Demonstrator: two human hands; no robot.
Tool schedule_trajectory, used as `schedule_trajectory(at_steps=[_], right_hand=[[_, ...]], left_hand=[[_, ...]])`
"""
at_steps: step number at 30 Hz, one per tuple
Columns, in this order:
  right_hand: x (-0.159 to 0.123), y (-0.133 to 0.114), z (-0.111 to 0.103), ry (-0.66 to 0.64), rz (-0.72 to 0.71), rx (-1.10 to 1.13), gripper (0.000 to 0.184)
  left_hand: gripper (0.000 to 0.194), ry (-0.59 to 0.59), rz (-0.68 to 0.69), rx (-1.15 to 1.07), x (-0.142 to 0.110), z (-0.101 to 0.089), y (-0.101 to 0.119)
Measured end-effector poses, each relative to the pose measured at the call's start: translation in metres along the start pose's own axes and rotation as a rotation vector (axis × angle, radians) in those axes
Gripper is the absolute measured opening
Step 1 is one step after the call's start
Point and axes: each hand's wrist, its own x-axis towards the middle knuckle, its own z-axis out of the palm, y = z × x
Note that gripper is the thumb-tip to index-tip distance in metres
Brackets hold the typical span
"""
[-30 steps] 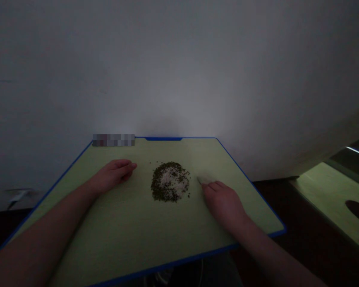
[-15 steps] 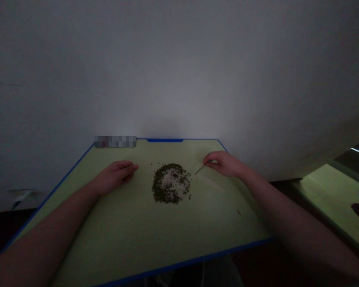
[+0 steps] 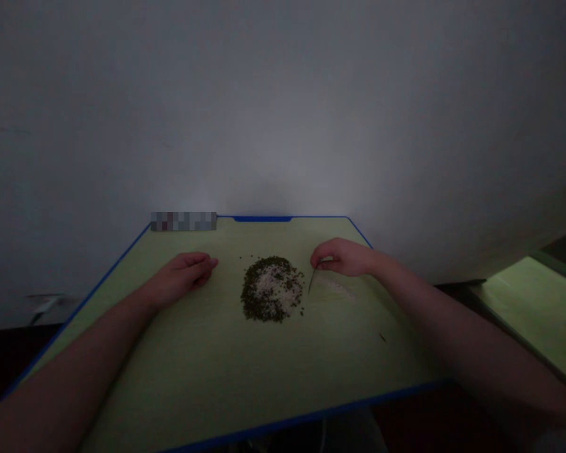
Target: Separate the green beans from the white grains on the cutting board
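Note:
A round heap of small green beans mixed with pale, rice-like grains (image 3: pixel 270 289) lies mid-table. Just to its right, my right hand (image 3: pixel 337 257) pinches a thin, dark tweezers-like tool (image 3: pixel 312 279) between thumb and fingers. The tool's tip points down close to the heap's right edge; I cannot tell whether it holds a grain. My left hand (image 3: pixel 188 275) rests on the table left of the heap, its fingers curled closed and nothing visible in them. Pale grains (image 3: pixel 337 288) are scattered below my right hand.
The pale green table (image 3: pixel 207 377) has a blue rim and meets a grey wall (image 3: pixel 273 113). A blurred-out strip (image 3: pixel 183 221) lies at the back left corner. A small dark sliver (image 3: pixel 382 338) lies at the right. Another table (image 3: pixel 538 308) stands farther right.
My right hand has moved slightly left, and the tool has swung to a steeper angle, its tip now lower beside the heap. My left hand stays in place.

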Motion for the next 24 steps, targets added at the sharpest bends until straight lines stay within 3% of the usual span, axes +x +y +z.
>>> schedule_trajectory(at_steps=[6, 10, 15, 20, 24], right_hand=[[-0.017, 0.002, -0.002, -0.034, -0.014, 0.019, 0.019], [-0.02, 0.006, -0.003, 0.027, 0.023, 0.05, 0.017], [-0.001, 0.014, -0.005, 0.168, 0.083, -0.007, 0.016], [0.027, 0.026, -0.006, 0.142, 0.07, -0.021, 0.014], [0.027, 0.027, -0.009, 0.172, 0.102, 0.019, 0.013]], left_hand=[[0.037, -0.021, 0.014, -0.006, 0.002, -0.002, -0.007], [0.036, -0.005, 0.001, -0.003, 0.001, -0.001, -0.005], [0.038, -0.002, 0.01, -0.004, -0.001, 0.0, 0.002], [0.037, 0.008, -0.014, 0.013, -0.002, -0.001, 0.003], [0.038, -0.008, -0.005, -0.012, 0.001, -0.002, -0.004]])
